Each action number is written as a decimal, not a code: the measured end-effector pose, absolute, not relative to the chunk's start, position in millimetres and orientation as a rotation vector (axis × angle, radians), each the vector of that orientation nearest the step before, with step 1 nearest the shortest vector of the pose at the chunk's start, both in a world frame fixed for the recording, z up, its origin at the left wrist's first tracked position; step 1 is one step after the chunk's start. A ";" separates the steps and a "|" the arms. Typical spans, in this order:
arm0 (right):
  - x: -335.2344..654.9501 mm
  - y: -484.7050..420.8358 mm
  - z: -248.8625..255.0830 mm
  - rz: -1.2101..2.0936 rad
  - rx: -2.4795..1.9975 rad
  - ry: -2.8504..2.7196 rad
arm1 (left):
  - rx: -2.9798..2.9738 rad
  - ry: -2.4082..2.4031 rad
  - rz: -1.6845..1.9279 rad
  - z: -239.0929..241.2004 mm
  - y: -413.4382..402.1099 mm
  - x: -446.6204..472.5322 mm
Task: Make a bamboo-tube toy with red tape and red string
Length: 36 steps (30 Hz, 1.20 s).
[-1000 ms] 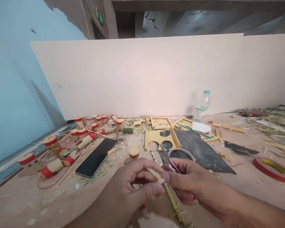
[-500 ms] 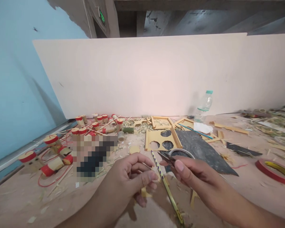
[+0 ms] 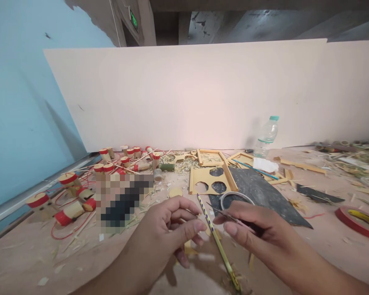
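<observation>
the left hand (image 3: 172,229) pinches a small pale scrap (image 3: 202,218) between thumb and fingers, the right hand (image 3: 260,229) grips slim, pointed metal scissors (image 3: 227,215), and a part-spotted yellow stick (image 3: 220,246) lies along the narrow gap between both hands, near a speckled dark sheet's edge (image 3: 261,192), on shaving-flecked tabletop (image 3: 27,262).

Through the head camera I'm counting two hands (image 3: 172,231), one bottle (image 3: 268,133), one pair of scissors (image 3: 238,221), one spotted stick (image 3: 217,239), one red roll (image 3: 347,223), one pale ring (image 3: 222,200), two black sheets (image 3: 264,196) and over ten red-banded tubes (image 3: 68,184).
</observation>
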State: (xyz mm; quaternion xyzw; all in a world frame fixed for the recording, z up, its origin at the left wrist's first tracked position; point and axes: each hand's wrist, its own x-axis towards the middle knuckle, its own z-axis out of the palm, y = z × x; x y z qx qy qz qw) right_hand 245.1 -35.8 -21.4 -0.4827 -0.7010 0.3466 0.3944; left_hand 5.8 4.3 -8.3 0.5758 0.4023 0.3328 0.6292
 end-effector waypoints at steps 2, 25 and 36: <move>243.9 -38.7 -21.7 0.858 -1.262 -1.706 | 1.322 0.923 0.769 -7.8 4.3 6.6; 237.1 -40.6 -17.8 0.857 -1.222 -1.855 | 1.321 0.895 0.756 -3.4 -0.1 8.6; 235.7 -41.8 -15.2 0.806 -1.227 -1.906 | 1.310 0.881 0.751 -3.0 -2.4 8.4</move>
